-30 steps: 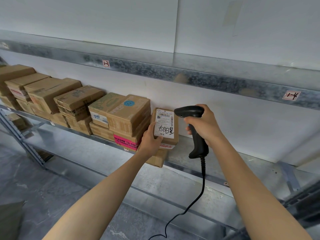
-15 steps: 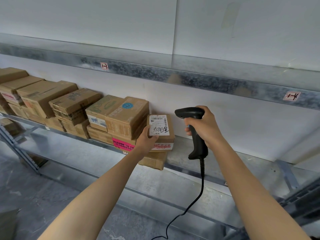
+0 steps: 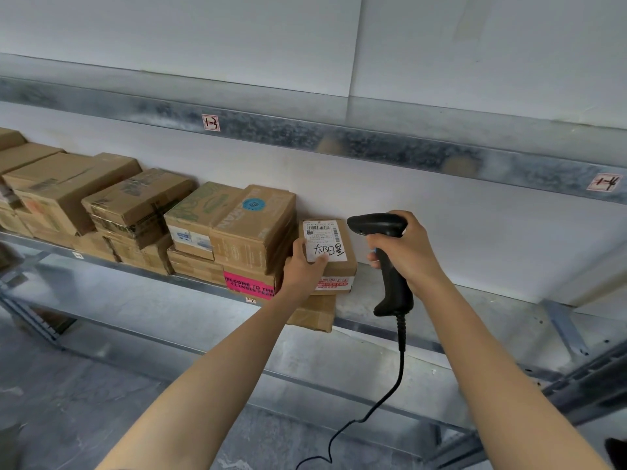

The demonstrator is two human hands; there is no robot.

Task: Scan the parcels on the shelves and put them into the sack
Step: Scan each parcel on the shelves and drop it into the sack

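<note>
we see a metal shelf running along a white wall, with an upper shelf above it. a row of stacked cardboard boxes fills its left part and ends near the middle. at the right end of that row lies the parcel, a small box with a white label bearing a barcode and handwriting. it rests on a lower box that overhangs the shelf's front edge. our left hand grips the parcel's near left corner, with the thumb pressed on the label. our right hand is curled round the handle of a black scanner, held upright just right of the parcel, its head pointing left. a cable hangs from the handle. a small tag marks the upper shelf's front edge.
</note>
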